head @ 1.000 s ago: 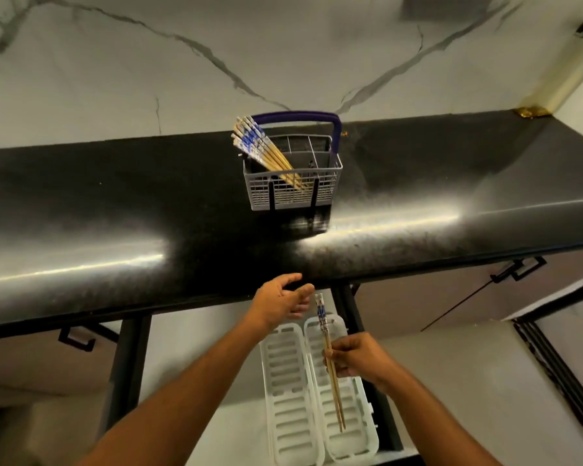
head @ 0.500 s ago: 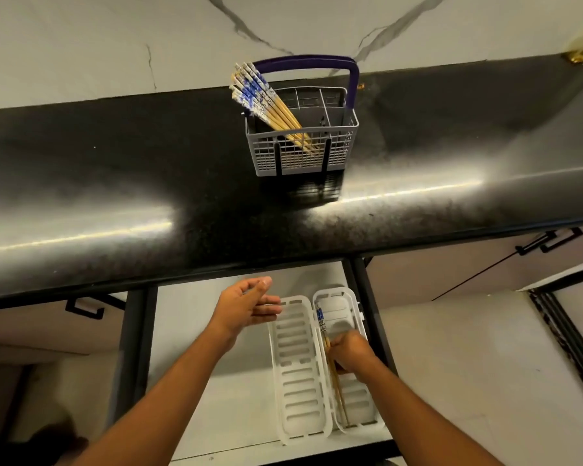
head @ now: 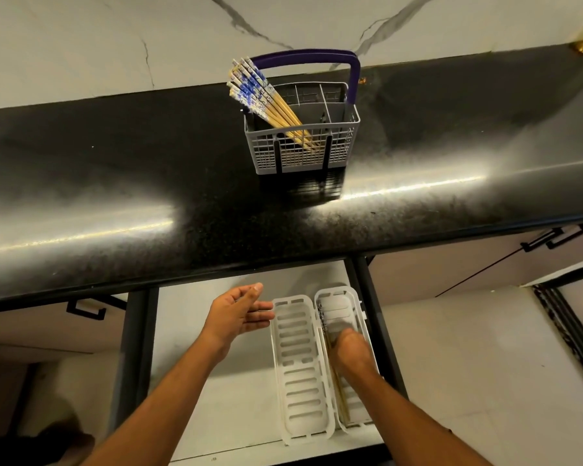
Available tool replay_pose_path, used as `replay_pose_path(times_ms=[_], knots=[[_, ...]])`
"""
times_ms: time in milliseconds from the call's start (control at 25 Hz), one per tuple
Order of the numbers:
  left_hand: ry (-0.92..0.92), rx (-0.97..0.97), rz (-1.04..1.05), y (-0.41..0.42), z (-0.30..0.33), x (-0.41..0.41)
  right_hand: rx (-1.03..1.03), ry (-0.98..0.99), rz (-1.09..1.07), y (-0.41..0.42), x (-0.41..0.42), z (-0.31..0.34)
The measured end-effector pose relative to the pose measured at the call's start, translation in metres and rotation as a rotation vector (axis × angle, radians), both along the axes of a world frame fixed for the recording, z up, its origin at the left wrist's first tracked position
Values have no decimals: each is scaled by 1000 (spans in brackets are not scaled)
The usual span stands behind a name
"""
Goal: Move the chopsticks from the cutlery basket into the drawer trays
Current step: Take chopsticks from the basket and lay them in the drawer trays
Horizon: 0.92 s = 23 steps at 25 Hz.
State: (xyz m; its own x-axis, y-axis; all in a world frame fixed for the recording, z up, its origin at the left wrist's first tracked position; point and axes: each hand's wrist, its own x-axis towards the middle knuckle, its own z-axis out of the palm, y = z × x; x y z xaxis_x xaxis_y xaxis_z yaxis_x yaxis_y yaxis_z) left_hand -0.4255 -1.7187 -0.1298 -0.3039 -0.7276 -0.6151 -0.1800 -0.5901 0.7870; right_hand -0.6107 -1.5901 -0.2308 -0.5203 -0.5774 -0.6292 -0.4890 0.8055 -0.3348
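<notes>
A grey cutlery basket (head: 303, 153) with a purple handle stands on the black countertop (head: 132, 196). Several bamboo chopsticks with blue-and-white tops (head: 260, 92) lean out of its left side. Below, in the open drawer (head: 223, 398), two white slotted trays lie side by side. My right hand (head: 350, 351) is low in the right tray (head: 337, 292), blurred, its fingers curled on a pair of chopsticks (head: 343, 401) lying along the tray's left side. My left hand (head: 236, 314) hovers with relaxed fingers beside the left tray (head: 300, 375), which holds nothing.
The countertop's front edge overhangs the back of the drawer. Black handles (head: 552, 237) mark closed cabinet fronts to the right, and another handle (head: 85, 307) sits at the left. A marble wall rises behind the basket.
My right hand has lowered the pair of chopsticks from above the tray down into the right tray. My left hand has stayed beside the left tray. The view has tilted downward.
</notes>
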Motion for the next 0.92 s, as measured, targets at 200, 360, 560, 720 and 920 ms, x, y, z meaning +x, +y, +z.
replay_pose_path(times_ms=[200,360,560,720,920], knots=[[9,-8,-9,-1,1,-3,-12,54,44,4,2,-3],[11,-18,-2,-5,2,-3,-10,58,80,10,2,-6],[22,-20,-2,-6,0,-5,11,55,122,13,1,-8],[32,-6,4,-4,-2,-4,-6,67,113,15,3,-11],[24,-12,14,-5,-2,0,-42,64,104,13,1,-10]])
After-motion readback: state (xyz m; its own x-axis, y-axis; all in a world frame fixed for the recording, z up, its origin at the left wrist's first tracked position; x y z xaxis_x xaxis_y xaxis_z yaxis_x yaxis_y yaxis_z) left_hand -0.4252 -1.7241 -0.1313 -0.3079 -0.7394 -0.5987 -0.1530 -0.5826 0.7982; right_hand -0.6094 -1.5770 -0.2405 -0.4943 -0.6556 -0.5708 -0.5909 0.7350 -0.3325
